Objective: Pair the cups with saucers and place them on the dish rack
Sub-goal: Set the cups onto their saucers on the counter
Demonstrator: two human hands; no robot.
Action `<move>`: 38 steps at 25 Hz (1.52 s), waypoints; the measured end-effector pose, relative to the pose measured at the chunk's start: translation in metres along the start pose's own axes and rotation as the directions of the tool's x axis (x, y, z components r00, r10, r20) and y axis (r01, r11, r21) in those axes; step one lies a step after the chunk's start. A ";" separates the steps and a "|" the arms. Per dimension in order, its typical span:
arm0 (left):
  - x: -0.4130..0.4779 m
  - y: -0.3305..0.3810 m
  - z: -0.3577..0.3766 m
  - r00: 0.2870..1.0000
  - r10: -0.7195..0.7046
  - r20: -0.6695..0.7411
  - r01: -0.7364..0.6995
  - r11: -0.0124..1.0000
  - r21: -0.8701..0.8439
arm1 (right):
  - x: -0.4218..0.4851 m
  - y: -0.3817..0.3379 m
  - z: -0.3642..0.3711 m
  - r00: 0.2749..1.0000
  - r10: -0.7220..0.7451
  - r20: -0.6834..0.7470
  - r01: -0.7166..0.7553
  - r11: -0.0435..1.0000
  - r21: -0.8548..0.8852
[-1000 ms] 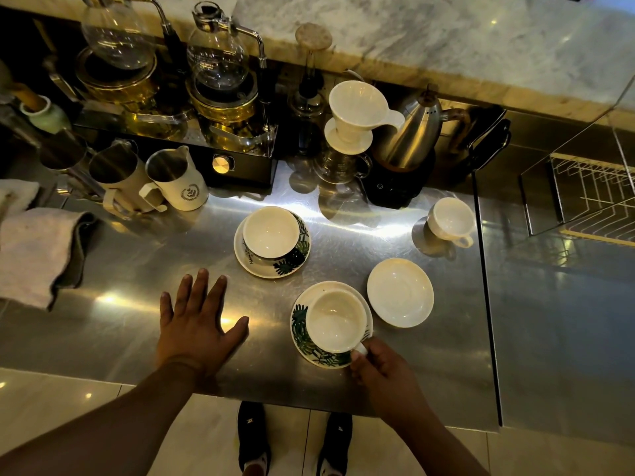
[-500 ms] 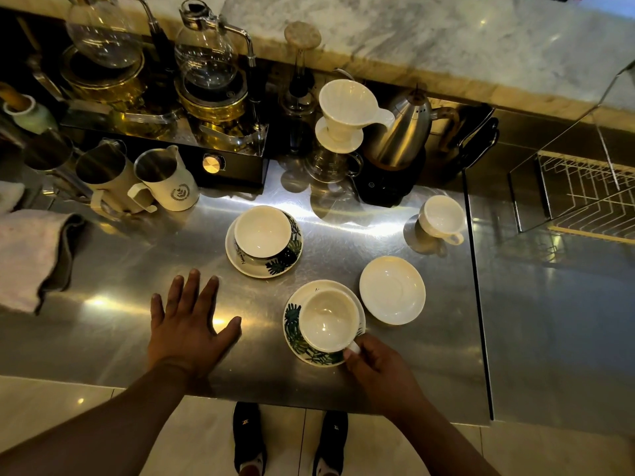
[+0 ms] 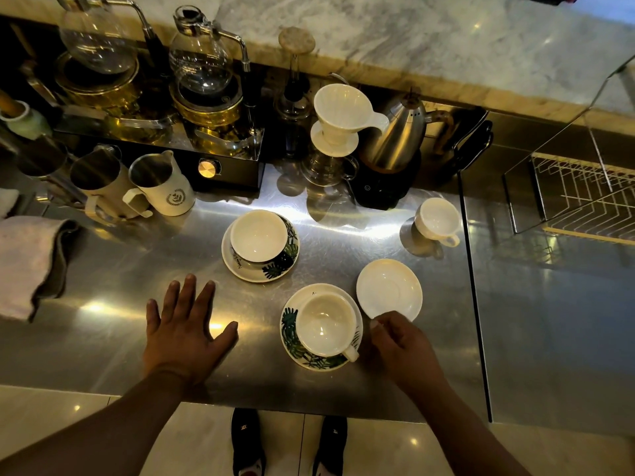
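A white cup stands on a leaf-patterned saucer near the counter's front edge, its handle pointing right and free. My right hand is just right of that handle, fingers loosely curled and holding nothing. Its fingertips overlap the near rim of a plain white saucer. Farther back, a second cup sits on another leaf saucer. A small white cup stands alone at the back right. My left hand lies flat on the steel counter, fingers spread. The wire dish rack is at the far right.
Along the back stand glass siphon brewers, a white dripper on a carafe, a steel kettle and metal milk pitchers. A folded cloth lies at the left. A seam splits the counter from the rack's side.
My right hand has let go of the near cup's handle and shifted right to the plain saucer's edge. The left hand stays flat in place.
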State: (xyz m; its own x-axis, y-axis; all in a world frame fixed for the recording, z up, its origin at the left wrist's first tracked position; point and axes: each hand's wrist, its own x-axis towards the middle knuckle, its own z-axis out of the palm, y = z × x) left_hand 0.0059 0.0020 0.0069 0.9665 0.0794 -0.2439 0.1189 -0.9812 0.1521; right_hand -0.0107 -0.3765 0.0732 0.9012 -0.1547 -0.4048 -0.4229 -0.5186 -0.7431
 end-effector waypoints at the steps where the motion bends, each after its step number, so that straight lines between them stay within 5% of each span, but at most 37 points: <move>1: 0.000 0.000 0.000 1.000 -0.001 0.003 0.001 1.000 0.003 | 0.010 0.000 -0.007 0.998 0.009 -0.069 -0.010 1.000 -0.011; 10: -0.001 0.001 -0.002 1.000 0.007 0.010 -0.007 1.000 -0.010 | 0.110 -0.015 -0.080 0.870 0.322 -0.373 -0.180 0.912 0.367; 16: -0.001 0.003 -0.004 1.000 0.005 0.001 -0.005 1.000 -0.011 | 0.148 -0.011 -0.102 0.854 0.420 -0.308 -0.276 0.866 0.417; 29: 0.000 -0.001 0.001 1.000 0.009 -0.012 -0.010 1.000 -0.014 | 0.163 -0.005 -0.093 0.900 0.364 -0.239 -0.295 0.914 0.279; 38: 0.000 0.003 -0.005 1.000 0.004 -0.007 -0.004 1.000 -0.019 | 0.165 -0.023 -0.088 0.906 0.411 -0.103 -0.315 0.817 0.484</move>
State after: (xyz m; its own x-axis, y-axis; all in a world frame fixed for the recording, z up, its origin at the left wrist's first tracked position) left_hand 0.0075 0.0003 0.0120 0.9686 0.0763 -0.2367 0.1189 -0.9780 0.1714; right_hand 0.1556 -0.4638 0.0703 0.6524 -0.4401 -0.6170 -0.6753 0.0319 -0.7369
